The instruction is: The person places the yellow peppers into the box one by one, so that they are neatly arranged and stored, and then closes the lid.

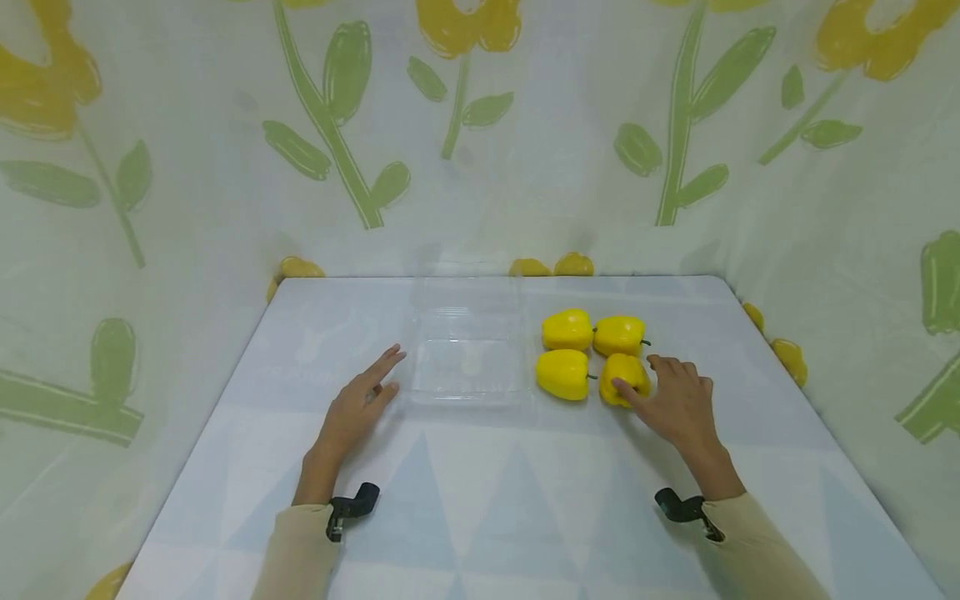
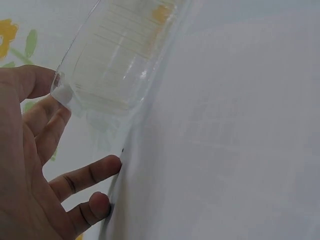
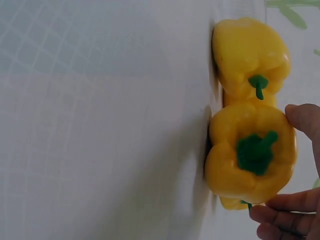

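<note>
In the head view several yellow bell peppers stand close together right of centre. My right hand point(image 1: 678, 404) has its thumb on the near right bell pepper point(image 1: 621, 371) and its fingers round the far side. The right wrist view shows this bell pepper point(image 3: 225, 170) with its green stem, between thumb and fingers. Beside it lies another bell pepper point(image 3: 247, 50). My left hand point(image 1: 356, 417) is at the left side of a clear plastic container point(image 1: 467, 396), fingers spread. In the left wrist view its thumb overlaps the container's corner point(image 2: 100, 85); whether they touch I cannot tell.
Two more bell peppers, one back left point(image 1: 567, 330) and one back right point(image 1: 618, 335), sit behind the front pair. A pale tabletop point(image 1: 517, 517) with blue triangles lies under everything. A flower-printed curtain point(image 1: 555, 167) surrounds its back and sides.
</note>
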A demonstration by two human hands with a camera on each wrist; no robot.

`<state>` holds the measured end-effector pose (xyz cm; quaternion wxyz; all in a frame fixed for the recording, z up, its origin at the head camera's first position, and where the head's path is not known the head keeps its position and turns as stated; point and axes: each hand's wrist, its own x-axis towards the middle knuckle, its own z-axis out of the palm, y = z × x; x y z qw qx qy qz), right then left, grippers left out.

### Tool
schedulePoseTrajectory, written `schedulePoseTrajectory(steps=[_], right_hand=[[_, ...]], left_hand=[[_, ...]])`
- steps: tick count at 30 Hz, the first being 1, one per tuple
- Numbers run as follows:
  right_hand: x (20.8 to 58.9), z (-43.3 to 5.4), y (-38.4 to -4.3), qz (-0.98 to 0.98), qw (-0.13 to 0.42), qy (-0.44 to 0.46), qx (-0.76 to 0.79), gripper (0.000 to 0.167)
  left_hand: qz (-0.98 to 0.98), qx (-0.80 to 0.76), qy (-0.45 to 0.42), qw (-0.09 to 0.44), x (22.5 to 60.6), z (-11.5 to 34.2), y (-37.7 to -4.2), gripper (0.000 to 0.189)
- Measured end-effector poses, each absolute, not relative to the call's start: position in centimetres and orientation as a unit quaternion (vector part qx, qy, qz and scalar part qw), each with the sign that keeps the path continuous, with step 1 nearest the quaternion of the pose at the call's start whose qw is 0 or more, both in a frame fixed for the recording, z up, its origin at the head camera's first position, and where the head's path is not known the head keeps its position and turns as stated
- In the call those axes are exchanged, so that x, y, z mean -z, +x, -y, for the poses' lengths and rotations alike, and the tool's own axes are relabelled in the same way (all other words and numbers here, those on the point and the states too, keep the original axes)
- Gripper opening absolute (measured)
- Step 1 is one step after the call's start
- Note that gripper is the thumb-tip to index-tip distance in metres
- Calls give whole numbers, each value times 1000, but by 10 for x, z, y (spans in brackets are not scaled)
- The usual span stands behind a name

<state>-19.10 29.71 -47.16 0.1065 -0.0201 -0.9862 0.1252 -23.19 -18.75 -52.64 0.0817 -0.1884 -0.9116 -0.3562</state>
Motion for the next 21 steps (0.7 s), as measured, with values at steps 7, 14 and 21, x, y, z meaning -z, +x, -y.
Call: schedulePoseTrajectory(steps=[7, 14, 21], right_hand=[[474, -292, -195, 990, 86, -31, -110, 95], [466, -289, -195, 986, 39, -54, -151, 96], [456, -298, -192, 981, 10, -44, -187, 94]], left_hand=[[913, 357, -186, 72, 530, 189, -231, 52], [911, 365, -181, 67, 528, 189, -227, 52], [913, 357, -184, 70, 527, 191, -230, 53]])
